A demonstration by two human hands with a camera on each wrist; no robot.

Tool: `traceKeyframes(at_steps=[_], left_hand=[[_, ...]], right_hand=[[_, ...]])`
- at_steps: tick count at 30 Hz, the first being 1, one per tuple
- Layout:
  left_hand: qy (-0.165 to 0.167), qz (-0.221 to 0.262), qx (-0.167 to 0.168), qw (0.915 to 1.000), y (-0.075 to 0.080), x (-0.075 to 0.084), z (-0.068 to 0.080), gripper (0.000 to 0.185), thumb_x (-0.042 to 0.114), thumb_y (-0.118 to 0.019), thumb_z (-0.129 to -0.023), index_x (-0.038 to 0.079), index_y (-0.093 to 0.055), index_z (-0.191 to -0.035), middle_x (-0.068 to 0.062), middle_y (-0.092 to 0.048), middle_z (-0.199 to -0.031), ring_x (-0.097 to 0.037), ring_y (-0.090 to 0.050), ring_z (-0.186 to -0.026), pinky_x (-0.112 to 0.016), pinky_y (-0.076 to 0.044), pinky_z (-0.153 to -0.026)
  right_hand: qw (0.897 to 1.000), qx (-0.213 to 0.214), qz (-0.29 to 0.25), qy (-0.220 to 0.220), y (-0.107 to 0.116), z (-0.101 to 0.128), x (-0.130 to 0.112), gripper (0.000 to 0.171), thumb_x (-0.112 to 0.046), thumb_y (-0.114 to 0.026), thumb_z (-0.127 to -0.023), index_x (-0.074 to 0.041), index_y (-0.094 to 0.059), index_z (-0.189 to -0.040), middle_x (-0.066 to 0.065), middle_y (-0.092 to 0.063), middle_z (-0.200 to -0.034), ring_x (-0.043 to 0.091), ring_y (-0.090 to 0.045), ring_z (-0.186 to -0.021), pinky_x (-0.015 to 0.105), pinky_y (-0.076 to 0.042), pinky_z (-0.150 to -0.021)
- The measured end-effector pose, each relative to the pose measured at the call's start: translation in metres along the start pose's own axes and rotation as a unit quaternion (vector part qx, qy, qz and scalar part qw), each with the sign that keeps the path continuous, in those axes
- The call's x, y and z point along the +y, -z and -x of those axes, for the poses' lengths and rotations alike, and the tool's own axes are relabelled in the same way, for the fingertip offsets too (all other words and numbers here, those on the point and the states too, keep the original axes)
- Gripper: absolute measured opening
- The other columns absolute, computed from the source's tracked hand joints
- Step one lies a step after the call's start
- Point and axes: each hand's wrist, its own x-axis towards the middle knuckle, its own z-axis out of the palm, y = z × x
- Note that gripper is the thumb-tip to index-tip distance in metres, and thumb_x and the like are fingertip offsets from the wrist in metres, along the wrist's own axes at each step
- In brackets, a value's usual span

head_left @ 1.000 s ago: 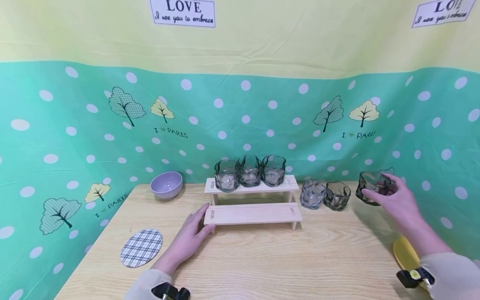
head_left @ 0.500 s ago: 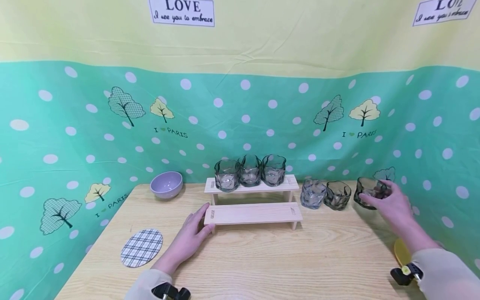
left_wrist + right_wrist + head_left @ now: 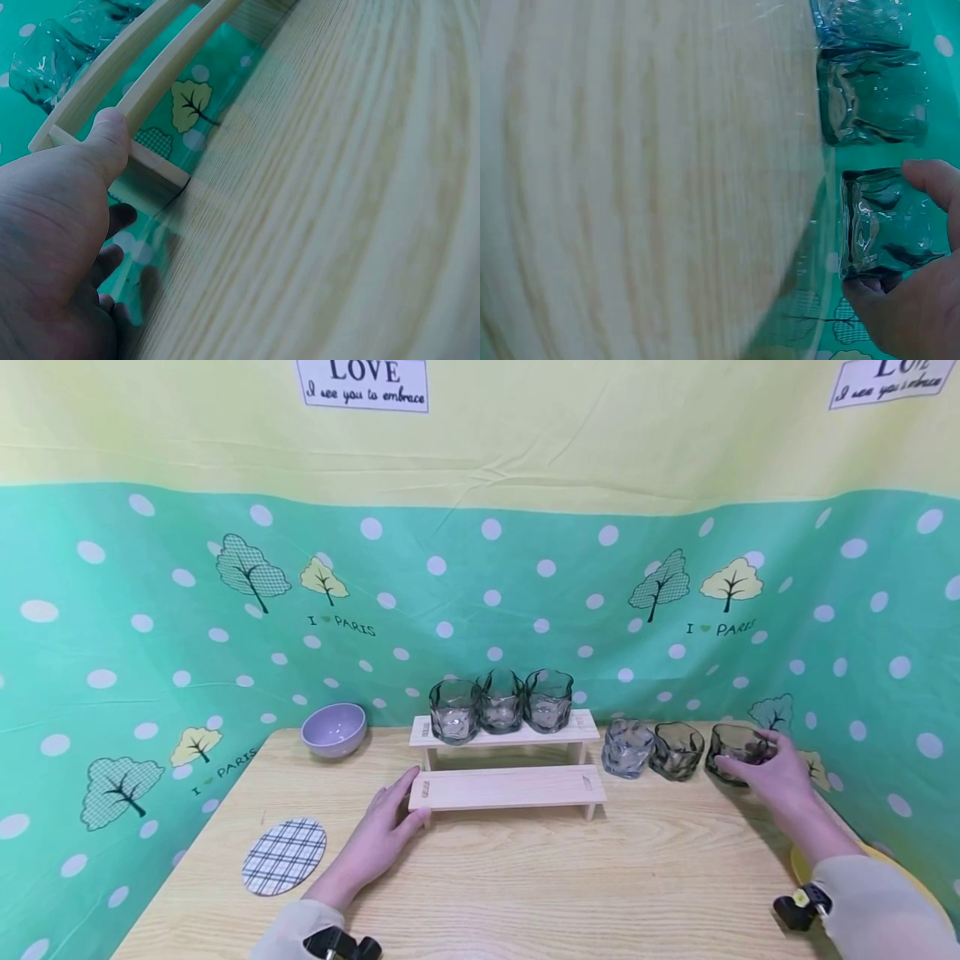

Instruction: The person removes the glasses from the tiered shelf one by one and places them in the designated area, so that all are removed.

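My right hand (image 3: 783, 783) pinches a smoky glass tumbler (image 3: 729, 745) between thumb and fingers. The tumbler is upright at the table's back right, close to the right of another dark tumbler (image 3: 677, 752); the right wrist view shows a narrow gap between them. Left of these stands a paler glass tumbler (image 3: 627, 749). My left hand (image 3: 377, 828) holds the left end of a two-step wooden display stand (image 3: 507, 787), thumb at the front corner and fingers along the side. On its upper step are three tumblers (image 3: 500, 703); the lower step is bare.
A purple bowl (image 3: 333, 730) stands at the back left of the wooden table (image 3: 570, 885). A round checked coaster (image 3: 283, 857) lies left of my left forearm. Something yellow (image 3: 802, 866) shows partly under my right forearm. A patterned cloth (image 3: 495, 577) hangs behind and along both sides.
My right hand has lowered the tumbler and carried it slightly left, nearer the other two tumblers. My left hand has stayed on the stand.
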Motion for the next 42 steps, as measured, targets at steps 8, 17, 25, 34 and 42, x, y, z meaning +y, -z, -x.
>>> traceKeyframes(at_steps=[8, 17, 25, 34, 42], left_hand=[[-0.006, -0.004, 0.002, 1.0000, 0.000, -0.002, 0.000, 0.076, 0.035, -0.069, -0.111, 0.010, -0.034, -0.174, -0.014, -0.040, -0.175, -0.040, -0.031, -0.163, -0.064, -0.010, -0.136], [0.002, 0.003, 0.002, 1.0000, 0.000, -0.001, 0.000, 0.077, 0.038, -0.069, -0.111, 0.013, -0.034, -0.174, -0.013, -0.039, -0.176, -0.047, -0.026, -0.164, -0.066, -0.012, -0.134], [-0.008, -0.001, 0.002, 1.0000, 0.000, 0.000, 0.001, 0.076, 0.034, -0.069, -0.111, 0.009, -0.034, -0.174, -0.015, -0.039, -0.175, -0.042, -0.031, -0.163, -0.064, -0.011, -0.135], [-0.005, -0.004, -0.001, 1.0000, 0.000, 0.000, 0.001, 0.076, 0.034, -0.069, -0.112, 0.010, -0.033, -0.174, -0.015, -0.038, -0.176, -0.039, -0.031, -0.163, -0.063, -0.009, -0.136], [-0.006, -0.001, 0.000, 1.0000, 0.000, 0.000, 0.001, 0.076, 0.034, -0.068, -0.112, 0.010, -0.033, -0.174, -0.015, -0.038, -0.176, -0.040, -0.031, -0.163, -0.063, -0.009, -0.136]], right_hand=[[1.000, 0.008, -0.003, -0.007, -0.004, -0.002, 0.006, 0.114, -0.039, -0.083, -0.102, 0.007, -0.006, -0.172, 0.039, -0.037, -0.160, 0.056, -0.046, -0.139, 0.071, -0.048, -0.110], [1.000, 0.005, -0.007, 0.003, -0.007, -0.003, 0.005, 0.118, -0.037, -0.085, -0.101, 0.008, -0.001, -0.171, 0.043, -0.033, -0.161, 0.061, -0.043, -0.141, 0.074, -0.044, -0.113], [1.000, -0.010, -0.007, -0.003, -0.006, -0.002, 0.004, 0.119, -0.037, -0.083, -0.102, 0.007, 0.003, -0.171, 0.044, -0.028, -0.163, 0.064, -0.035, -0.145, 0.077, -0.037, -0.119], [1.000, -0.029, -0.011, -0.001, -0.005, 0.000, 0.005, 0.123, -0.037, -0.084, -0.102, 0.008, 0.008, -0.170, 0.046, -0.022, -0.164, 0.067, -0.030, -0.147, 0.080, -0.031, -0.121], [0.999, -0.036, 0.027, 0.002, 0.003, 0.006, -0.005, 0.130, -0.042, -0.087, -0.098, 0.001, 0.010, -0.173, 0.046, 0.003, -0.172, 0.075, -0.015, -0.150, 0.087, -0.023, -0.118]])
